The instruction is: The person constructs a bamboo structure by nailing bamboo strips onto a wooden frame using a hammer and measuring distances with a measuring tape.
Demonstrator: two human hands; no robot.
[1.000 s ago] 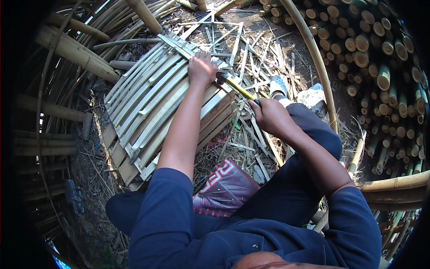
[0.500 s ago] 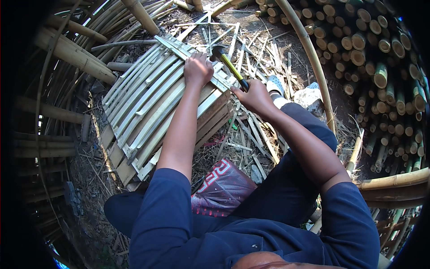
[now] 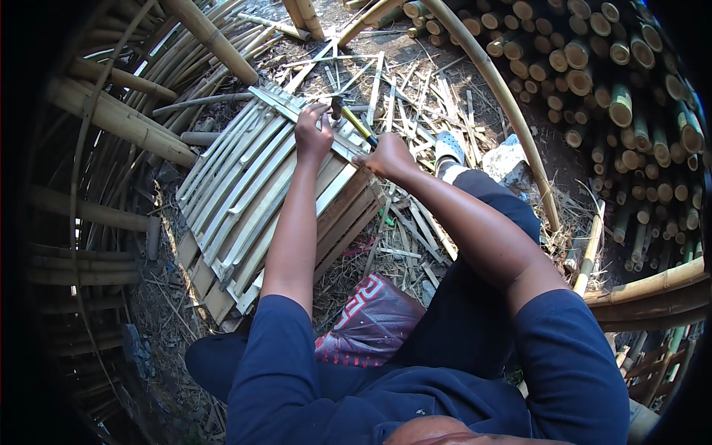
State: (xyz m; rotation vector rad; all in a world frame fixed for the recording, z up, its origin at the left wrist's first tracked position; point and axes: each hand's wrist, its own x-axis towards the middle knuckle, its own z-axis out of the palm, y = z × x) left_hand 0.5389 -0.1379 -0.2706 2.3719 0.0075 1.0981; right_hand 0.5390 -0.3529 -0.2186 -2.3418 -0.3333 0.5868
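My right hand (image 3: pixel 389 157) is wrapped round the end of a hammer (image 3: pixel 359 127) with a yellow and black handle. The dark hammer head is low over the far end of a bamboo slat crate (image 3: pixel 248 182), close beside the fingers of my left hand (image 3: pixel 314 133). Those left fingers are pinched together above a cross strip (image 3: pixel 274 102) that runs over the slat ends; whatever is between them is too small to make out. Long pale slats lie side by side across the crate's top, and its boarded side faces right.
Split bamboo scraps (image 3: pixel 437 111) litter the ground beyond the crate. Cut bamboo poles (image 3: pixel 593 55) are stacked at the far right, behind a bent pole (image 3: pixel 512 93). Thick bamboo beams (image 3: pixel 122 119) stand at the left. A dark red printed sack (image 3: pixel 378 319) lies by my legs.
The hammer head has come down closer to the strip and my left fingers. My left fingers have lifted into a pinch. The whole view has shifted slightly.
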